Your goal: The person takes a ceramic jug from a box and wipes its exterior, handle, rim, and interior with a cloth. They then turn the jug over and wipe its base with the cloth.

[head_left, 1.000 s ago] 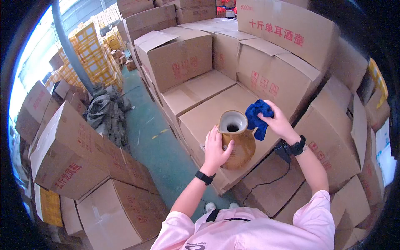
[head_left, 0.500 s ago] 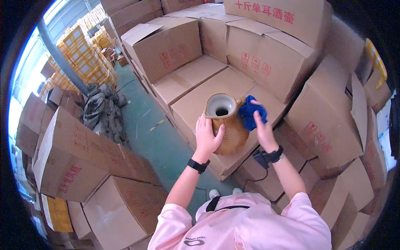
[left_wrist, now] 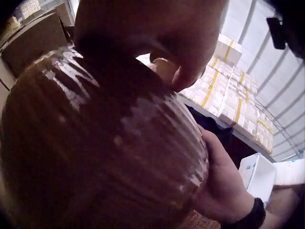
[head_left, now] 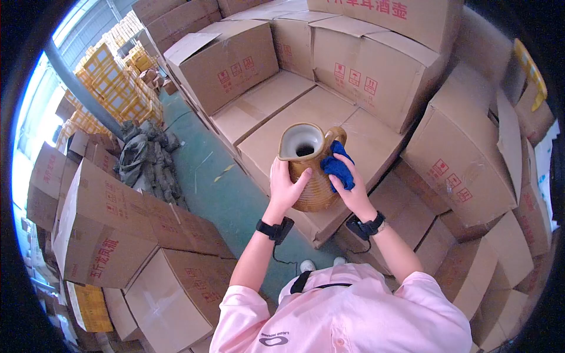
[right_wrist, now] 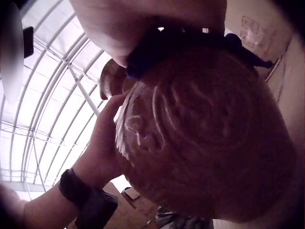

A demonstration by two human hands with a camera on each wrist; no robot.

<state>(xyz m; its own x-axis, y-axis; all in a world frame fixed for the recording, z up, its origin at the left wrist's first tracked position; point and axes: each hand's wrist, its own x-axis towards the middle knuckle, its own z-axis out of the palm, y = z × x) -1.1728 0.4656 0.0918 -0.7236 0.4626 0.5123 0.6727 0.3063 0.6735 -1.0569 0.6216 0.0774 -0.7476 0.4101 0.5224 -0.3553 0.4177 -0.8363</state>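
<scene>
A glazed brown ceramic jug (head_left: pixel 315 191) with a pale inside, a pouring lip and a loop handle (head_left: pixel 336 135) is held upright above a carton's near edge. My left hand (head_left: pixel 285 187) grips its left side, thumb on the near face. In my right hand (head_left: pixel 355 193) a bunched blue cloth (head_left: pixel 335 169) lies against the jug's right side, just below the handle. Raised relief covers the jug's wall (right_wrist: pixel 205 119) in the right wrist view, where the cloth (right_wrist: pixel 145 55) sits between hand and glaze. Ribbed, shiny glaze (left_wrist: pixel 109 138) fills the left wrist view.
Stacked cartons (head_left: pixel 365 70) with red print rise behind and to the right. A flat carton top (head_left: pixel 294 135) lies beyond the jug. More cartons (head_left: pixel 118 223) stand left across a green floor aisle (head_left: pixel 212 159), near a grey heap of sacking (head_left: pixel 150 159) and a pole (head_left: pixel 82 88).
The jug has come closer to the body and left in the head view, turning so its handle shows. My right hand has brought the cloth inward, from beside the neck to the jug's upper side.
</scene>
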